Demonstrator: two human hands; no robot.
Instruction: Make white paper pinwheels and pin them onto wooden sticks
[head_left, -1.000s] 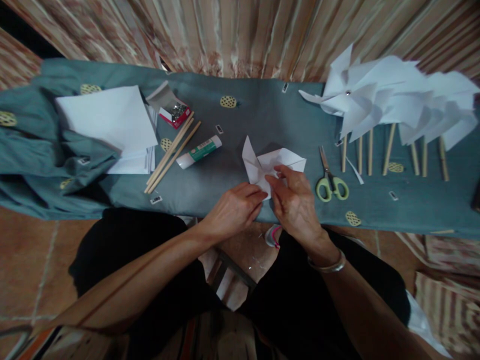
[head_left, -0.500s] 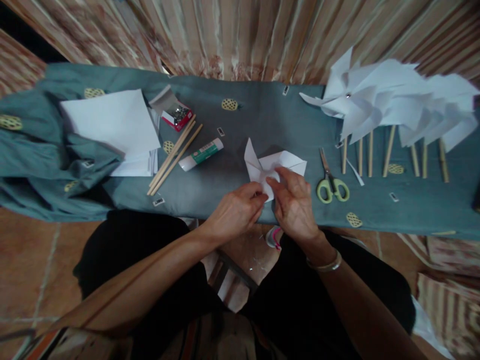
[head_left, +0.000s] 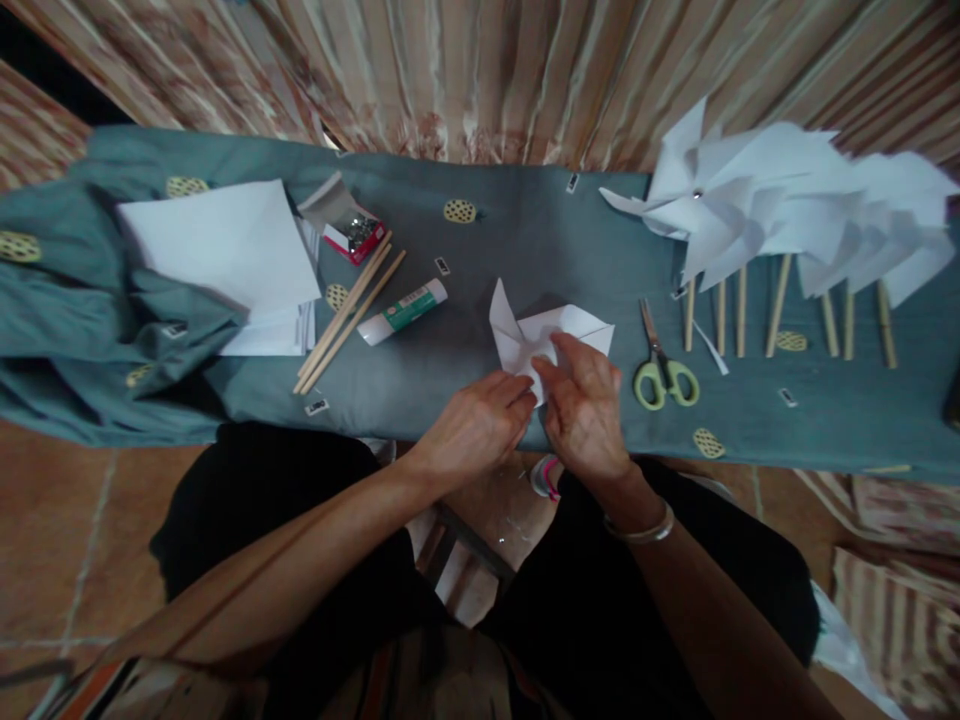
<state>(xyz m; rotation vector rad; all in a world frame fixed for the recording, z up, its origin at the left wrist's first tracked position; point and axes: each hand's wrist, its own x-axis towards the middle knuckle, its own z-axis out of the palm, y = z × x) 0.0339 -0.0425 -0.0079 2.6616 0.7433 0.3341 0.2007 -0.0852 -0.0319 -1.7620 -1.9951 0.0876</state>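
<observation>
A white paper pinwheel (head_left: 570, 322), off any stick, lies near the table's front edge with some blades folded toward its centre. My left hand (head_left: 480, 420) grips its near-left edge, fingers closed on the paper. From the right, my right hand (head_left: 589, 405) presses thumb and fingers onto the folded paper by the centre; its fingertips partly cover the folds. Just right of that hand lie scissors (head_left: 657, 370) with light green handles. A glue stick (head_left: 403, 312) with a green label rests to the left of the pinwheel.
Two or more wooden sticks (head_left: 349, 315) lie beside an opened small box (head_left: 352, 228) of metal pins. A stack of white paper (head_left: 225, 240) is at left, partly under bunched tablecloth (head_left: 165, 310). Several finished pinwheels (head_left: 795, 190) on sticks lie overlapping at right.
Hardly anything differs. My left fingers have shifted slightly on the pinwheel's near edge, and my right hand keeps nearly the same place on the paper.
</observation>
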